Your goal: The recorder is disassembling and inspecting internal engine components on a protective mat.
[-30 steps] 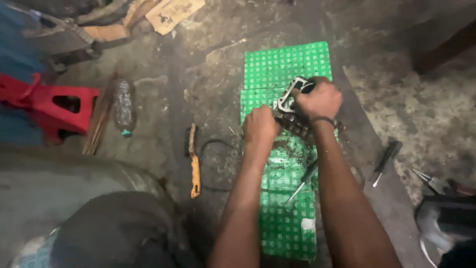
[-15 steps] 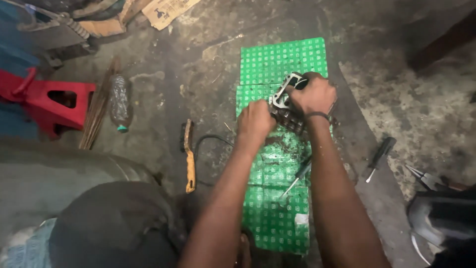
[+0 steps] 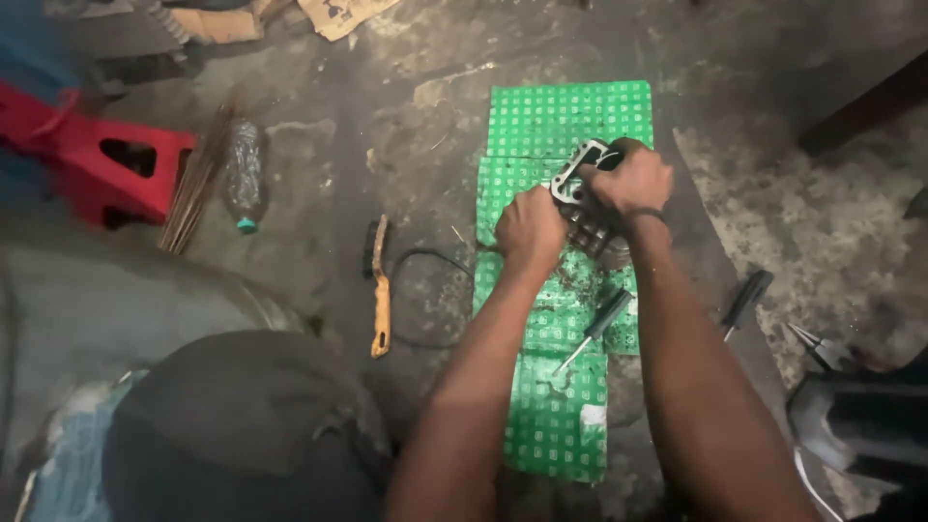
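Both hands, left hand (image 3: 528, 228) and right hand (image 3: 633, 179), clamp the finned engine part (image 3: 586, 208) (cylinder head, probably) on the green mat (image 3: 565, 121); mid-disassembly seemingly, next needing the screwdriver (image 3: 592, 331) lying below it.

Dim, warm light falls from above onto the centre, where the green mat (image 3: 565, 126) shows brightest and sharpest. The corners sink into deep shadow, and the left edge is smeared and out of focus.
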